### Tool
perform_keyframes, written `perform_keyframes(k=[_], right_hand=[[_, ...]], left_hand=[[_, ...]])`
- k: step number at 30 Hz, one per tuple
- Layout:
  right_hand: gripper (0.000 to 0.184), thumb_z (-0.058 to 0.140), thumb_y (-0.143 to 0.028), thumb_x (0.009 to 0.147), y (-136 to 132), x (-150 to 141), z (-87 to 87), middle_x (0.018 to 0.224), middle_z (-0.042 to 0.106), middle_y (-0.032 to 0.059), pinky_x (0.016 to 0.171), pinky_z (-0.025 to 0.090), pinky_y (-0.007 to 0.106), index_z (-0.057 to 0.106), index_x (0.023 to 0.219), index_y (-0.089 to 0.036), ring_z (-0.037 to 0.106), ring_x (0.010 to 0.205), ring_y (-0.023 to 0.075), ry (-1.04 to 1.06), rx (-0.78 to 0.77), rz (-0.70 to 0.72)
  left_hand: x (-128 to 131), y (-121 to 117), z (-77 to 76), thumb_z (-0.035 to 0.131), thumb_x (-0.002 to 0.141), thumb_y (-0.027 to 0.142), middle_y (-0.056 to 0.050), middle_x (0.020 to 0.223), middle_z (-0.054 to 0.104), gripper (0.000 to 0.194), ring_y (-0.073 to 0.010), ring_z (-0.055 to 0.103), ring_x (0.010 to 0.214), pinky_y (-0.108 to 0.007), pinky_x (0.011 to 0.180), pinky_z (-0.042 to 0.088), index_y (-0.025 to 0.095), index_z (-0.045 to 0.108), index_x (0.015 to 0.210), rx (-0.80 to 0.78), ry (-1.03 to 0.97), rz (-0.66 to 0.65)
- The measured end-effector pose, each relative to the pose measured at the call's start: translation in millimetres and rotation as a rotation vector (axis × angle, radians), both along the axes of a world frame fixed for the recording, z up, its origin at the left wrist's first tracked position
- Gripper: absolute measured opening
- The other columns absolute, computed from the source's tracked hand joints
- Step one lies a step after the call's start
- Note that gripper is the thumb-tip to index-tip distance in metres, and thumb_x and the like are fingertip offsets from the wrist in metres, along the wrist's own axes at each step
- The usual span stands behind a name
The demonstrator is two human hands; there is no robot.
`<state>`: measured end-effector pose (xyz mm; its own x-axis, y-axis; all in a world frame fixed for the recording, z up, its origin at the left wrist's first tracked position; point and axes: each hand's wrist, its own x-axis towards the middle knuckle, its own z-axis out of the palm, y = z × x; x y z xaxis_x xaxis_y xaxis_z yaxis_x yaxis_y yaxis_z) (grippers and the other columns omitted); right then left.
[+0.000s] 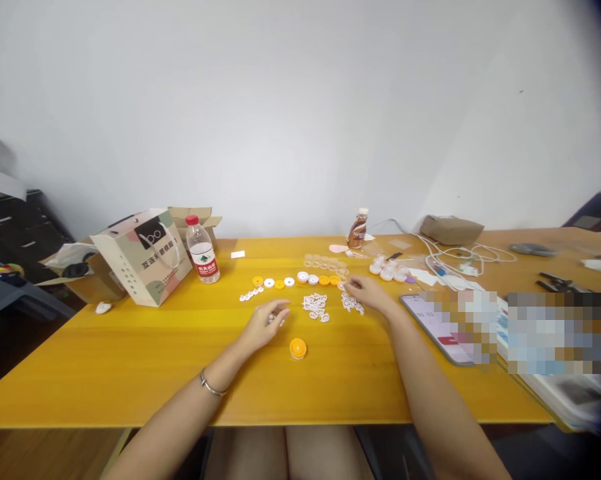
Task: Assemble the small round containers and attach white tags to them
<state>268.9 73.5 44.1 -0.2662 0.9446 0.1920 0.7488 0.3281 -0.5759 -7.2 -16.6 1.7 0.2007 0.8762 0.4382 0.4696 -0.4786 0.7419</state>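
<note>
A person's bare hands work over a yellow tabletop (145, 373) in the view from the head camera. The left hand (266, 325), its wrist ringed by a metal bangle (212, 385), hovers left of a pile of white openwork pieces (316, 305), fingers loosely curled with thumb and index apart; whether they hold anything is unclear. The right hand (368, 293) reaches to the right end of a row of white and orange discs (302, 278), above a second cluster of white pieces (353, 305); its fingers are bent close together, their grip too small to make out. An orange domed piece (298, 348) sits nearer the person, between the forearms. Behind the row stand a red-capped water bottle (203, 253), left, and a brown drink bottle (358, 230), right.
</note>
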Motion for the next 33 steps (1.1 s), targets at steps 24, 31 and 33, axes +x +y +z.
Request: perform_keyframes(k=[24,31,33], right_hand=[[0.029,0.053,-0.032,0.067,7,31,-11.0,0.042,0.040,-0.0014,0.045,0.022,0.024,0.046,0.044,-0.016,0.040,0.044,0.0108,-0.327,-0.183,-0.225],[0.028,0.051,-0.038,0.073,-8,2,5.4,0.055,0.051,0.0001,0.049,0.028,0.022,0.052,0.057,-0.015,0.044,0.053,0.0106,-0.177,-0.017,-0.038],[0.029,0.053,-0.043,0.072,-23,-22,5.4,0.062,0.055,0.0003,0.051,0.032,0.020,0.056,0.068,-0.015,0.047,0.057,0.0106,-0.040,-0.069,0.252]], left_hand=[[1,-14,17.0,0.066,0.064,0.047,-0.003,0.091,0.059,0.038,-0.0165,0.053,0.084,-0.027,0.078,0.038,0.020,0.060,0.091,-0.009,0.478,-0.410],[3,-15,16.9,0.067,0.064,0.042,-0.003,0.091,0.059,0.034,-0.0165,0.054,0.084,-0.026,0.078,0.038,0.020,0.061,0.090,0.003,0.493,-0.396],[4,-14,14.7,0.066,0.065,0.042,-0.003,0.089,0.060,0.034,-0.0168,0.054,0.084,-0.026,0.078,0.038,0.020,0.061,0.090,0.008,0.497,-0.371]])
